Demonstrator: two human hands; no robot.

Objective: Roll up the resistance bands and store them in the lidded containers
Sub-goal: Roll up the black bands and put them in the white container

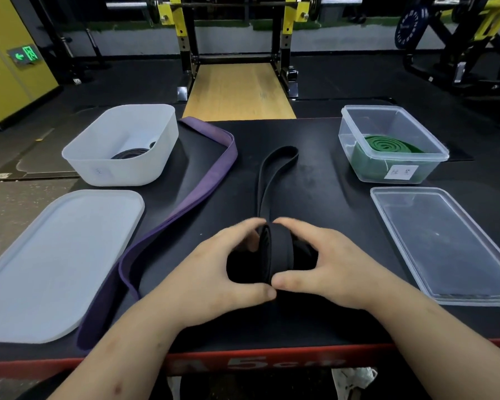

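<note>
Blk band (282,246) on blk table (329,197) — gym rack (182,39) behind.

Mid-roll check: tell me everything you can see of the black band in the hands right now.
The black band is a flat, matte, rubbery-looking loop, partly rolled. Its wound part stands on edge as a coil near the front of the black tabletop, layers showing on its left face. The left hand and right hand curl round the coil from either side. The unrolled rest lies on the tabletop, running away from the person to a rounded bend, apart from the purple band.
</note>
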